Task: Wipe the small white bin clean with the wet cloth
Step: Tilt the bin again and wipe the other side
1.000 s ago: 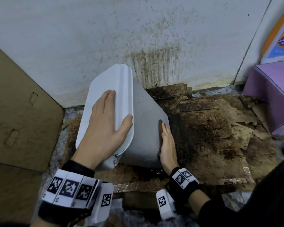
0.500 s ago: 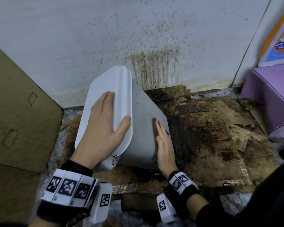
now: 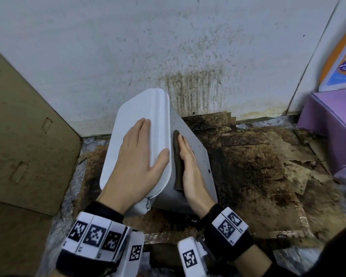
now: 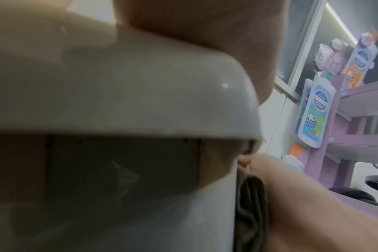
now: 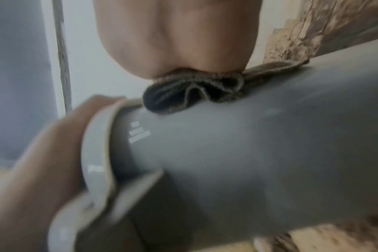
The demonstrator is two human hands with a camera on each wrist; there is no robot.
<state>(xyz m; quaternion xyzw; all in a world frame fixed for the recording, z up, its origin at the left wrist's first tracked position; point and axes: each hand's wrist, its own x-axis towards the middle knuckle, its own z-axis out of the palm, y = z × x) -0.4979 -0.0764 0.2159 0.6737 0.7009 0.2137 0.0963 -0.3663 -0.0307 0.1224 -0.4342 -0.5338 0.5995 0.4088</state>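
Observation:
The small white bin (image 3: 190, 140) stands tilted on the floor, its closed lid (image 3: 136, 110) facing up and to the left. My left hand (image 3: 136, 156) lies flat on the lid with straight fingers, thumb along the lid's right rim. My right hand (image 3: 190, 166) is flat and presses a dark wet cloth (image 3: 177, 156) against the bin's grey-looking side, just under the lid rim. In the right wrist view the bunched cloth (image 5: 194, 90) shows squeezed between palm (image 5: 179, 34) and bin wall (image 5: 248, 153). The left wrist view shows the lid's corner (image 4: 119, 85) and the cloth (image 4: 250, 213) beside it.
A stained white wall (image 3: 168, 47) rises right behind the bin. Soaked, dirty cardboard (image 3: 258, 166) covers the floor to the right. A brown cardboard panel (image 3: 28, 136) leans at the left. A purple shelf unit (image 3: 332, 120) with bottles stands at the right.
My right hand has slid the cloth up the bin's side, from near the bottom edge to just under the lid rim. The left hand stays on the lid.

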